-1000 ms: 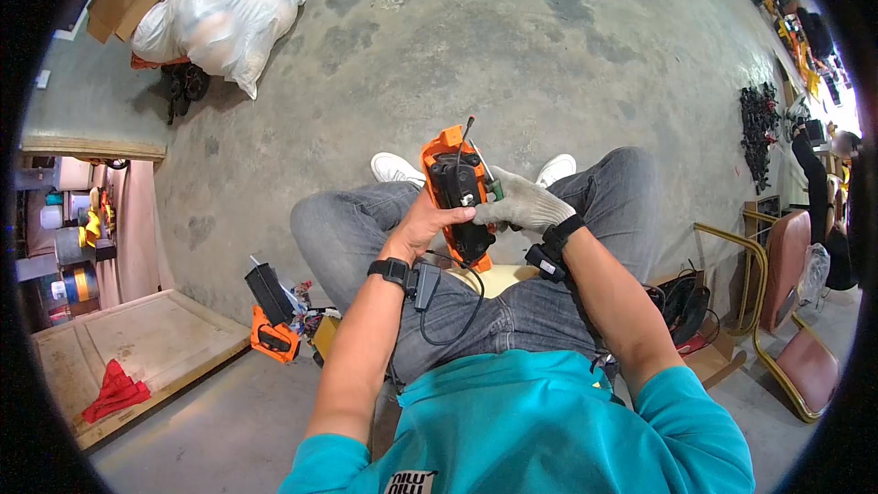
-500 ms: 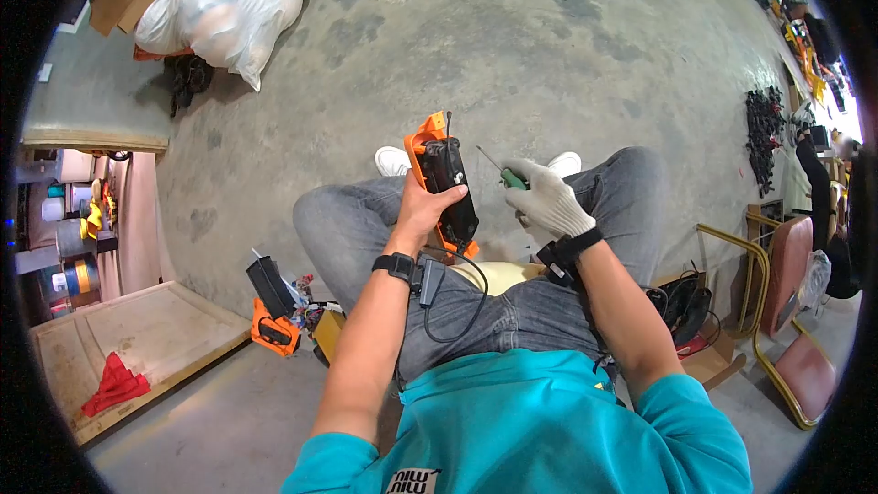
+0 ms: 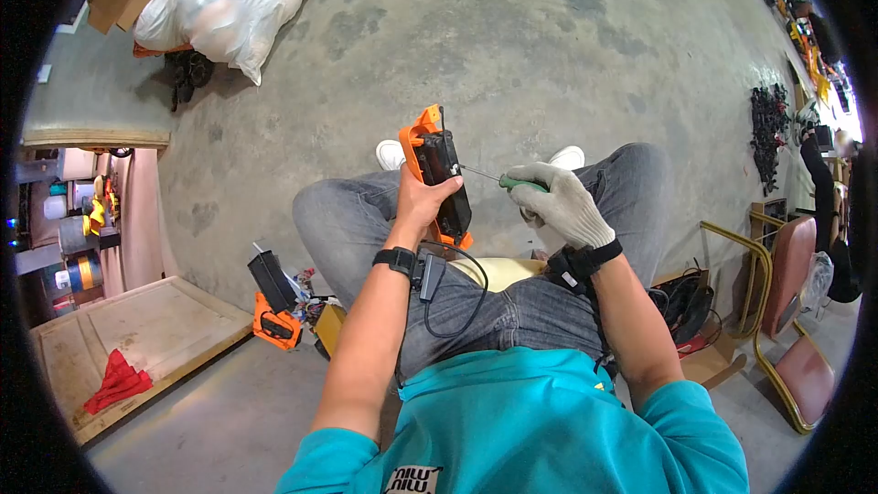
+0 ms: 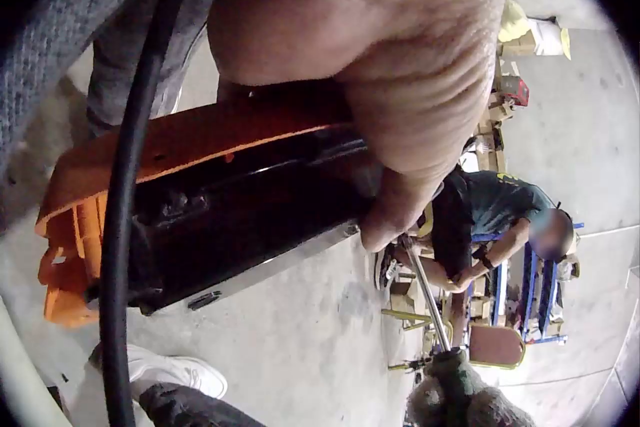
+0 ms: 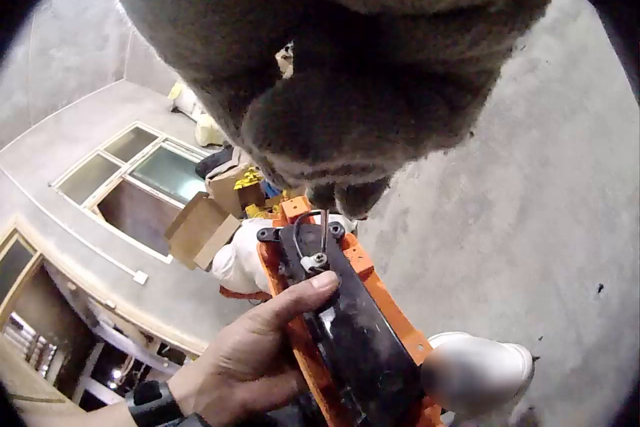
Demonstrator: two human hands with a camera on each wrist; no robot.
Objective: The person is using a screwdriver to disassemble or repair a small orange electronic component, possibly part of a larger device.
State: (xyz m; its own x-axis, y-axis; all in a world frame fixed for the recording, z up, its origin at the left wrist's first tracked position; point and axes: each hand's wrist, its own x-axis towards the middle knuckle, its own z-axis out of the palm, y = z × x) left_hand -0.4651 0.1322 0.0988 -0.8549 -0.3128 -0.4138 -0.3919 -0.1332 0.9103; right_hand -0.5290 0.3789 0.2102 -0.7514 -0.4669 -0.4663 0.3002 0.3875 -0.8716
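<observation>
My bare left hand (image 3: 422, 203) grips a black box (image 3: 454, 212) set in an orange plastic frame (image 3: 409, 148), held above my lap. Its thumb presses on the box's face beside a small metal fitting (image 5: 316, 263), which shows in the right wrist view. My gloved right hand (image 3: 565, 206) holds a screwdriver by its green handle (image 3: 519, 185). The thin shaft (image 4: 430, 297) points left, its tip right at the fitting near my left thumb. In the right wrist view the glove hides the handle.
A second orange frame (image 3: 276, 327) with a black part (image 3: 270, 276) lies by my left knee. On the right stand a chair (image 3: 791, 261) and a carton with black cables (image 3: 681, 311). White bags (image 3: 224, 23) sit far left. Another person (image 4: 500, 217) sits across the room.
The right hand drew the screwdriver away from the box to the right, then brought its tip back to the box's side. My left hand has turned the box's face toward the right.
</observation>
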